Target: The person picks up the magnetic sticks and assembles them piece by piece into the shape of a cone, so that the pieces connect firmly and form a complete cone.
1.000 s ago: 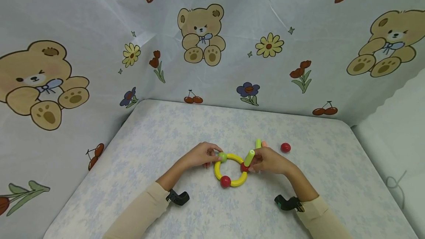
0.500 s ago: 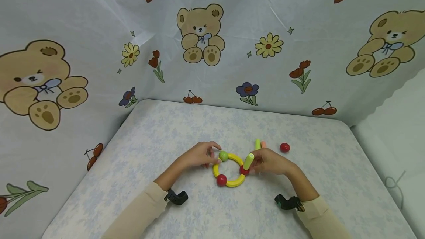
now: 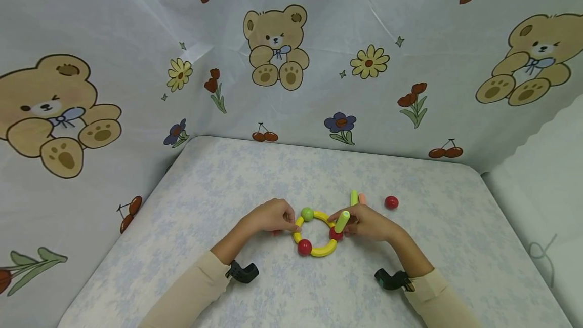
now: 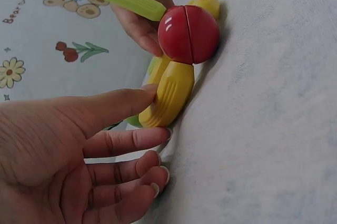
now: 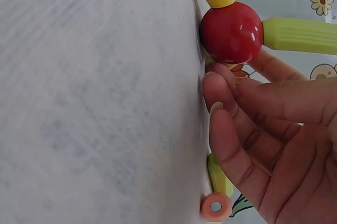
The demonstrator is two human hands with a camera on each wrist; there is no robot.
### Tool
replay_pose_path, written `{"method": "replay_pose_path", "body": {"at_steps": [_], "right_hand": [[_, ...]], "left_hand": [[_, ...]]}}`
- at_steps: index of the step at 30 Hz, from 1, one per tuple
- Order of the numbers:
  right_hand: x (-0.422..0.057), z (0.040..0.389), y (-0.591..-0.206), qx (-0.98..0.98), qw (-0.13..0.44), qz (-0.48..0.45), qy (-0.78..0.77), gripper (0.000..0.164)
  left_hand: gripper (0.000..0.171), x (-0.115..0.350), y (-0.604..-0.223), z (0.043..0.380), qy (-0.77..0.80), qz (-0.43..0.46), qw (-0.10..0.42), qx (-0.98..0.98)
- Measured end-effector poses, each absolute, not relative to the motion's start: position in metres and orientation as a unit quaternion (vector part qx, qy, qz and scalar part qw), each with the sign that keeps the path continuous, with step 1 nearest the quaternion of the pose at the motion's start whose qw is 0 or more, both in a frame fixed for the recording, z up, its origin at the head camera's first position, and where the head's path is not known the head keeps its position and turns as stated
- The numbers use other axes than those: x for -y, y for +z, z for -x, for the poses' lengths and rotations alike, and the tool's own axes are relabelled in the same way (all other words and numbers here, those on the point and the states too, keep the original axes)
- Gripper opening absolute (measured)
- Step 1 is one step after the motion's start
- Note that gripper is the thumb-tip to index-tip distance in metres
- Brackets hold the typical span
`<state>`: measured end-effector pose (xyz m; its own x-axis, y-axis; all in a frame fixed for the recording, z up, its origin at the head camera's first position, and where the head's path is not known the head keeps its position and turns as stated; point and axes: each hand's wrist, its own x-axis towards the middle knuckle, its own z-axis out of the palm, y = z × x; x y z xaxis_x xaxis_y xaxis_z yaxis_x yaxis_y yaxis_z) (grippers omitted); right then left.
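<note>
We're pinching a yellow arc (image 4: 176, 88) with our left hand (image 3: 272, 215), right hand (image 3: 370, 222) (grip unclear) lying beside a red ball (image 5: 231, 32).

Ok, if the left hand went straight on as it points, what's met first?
The leftmost yellow curved piece, which the left hand has between thumb and index finger. Beyond that, probably the red ball with the green rod, though relative height is hard to judge.

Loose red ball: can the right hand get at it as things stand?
Likely yes: the loose red ball lies just beyond the right hand, bare tabletop between; the orange stick lies off to the left.
</note>
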<state>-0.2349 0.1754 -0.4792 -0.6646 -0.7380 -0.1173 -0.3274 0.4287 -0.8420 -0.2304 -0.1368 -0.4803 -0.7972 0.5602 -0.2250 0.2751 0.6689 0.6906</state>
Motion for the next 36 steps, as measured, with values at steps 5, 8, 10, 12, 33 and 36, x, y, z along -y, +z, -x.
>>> {"method": "replay_pose_path", "body": {"at_steps": [5,8,10,12,33,36], "right_hand": [[-0.177,0.235,-0.478,-0.818,0.256,0.319,-0.404,0.035],[-0.179,0.234,-0.475,-0.821,0.264,0.316,-0.396,0.036],[-0.18,0.233,-0.472,-0.819,0.271,0.316,-0.395,0.037],[-0.182,0.233,-0.47,-0.817,0.278,0.314,-0.395,0.037],[-0.194,0.236,-0.464,-0.805,0.289,0.311,-0.415,0.022],[-0.201,0.238,-0.458,-0.824,0.236,0.279,-0.433,0.018]], "left_hand": [[0.021,0.136,-0.482,0.231,0.338,-0.227,0.21,-0.889],[0.02,0.134,-0.485,0.232,0.341,-0.22,0.199,-0.892],[0.018,0.133,-0.488,0.233,0.336,-0.217,0.184,-0.898],[0.017,0.131,-0.492,0.234,0.328,-0.216,0.164,-0.905],[0.018,0.122,-0.52,0.242,0.469,-0.219,0.111,-0.849],[0.019,0.122,-0.522,0.243,0.477,-0.219,0.119,-0.843]]}}
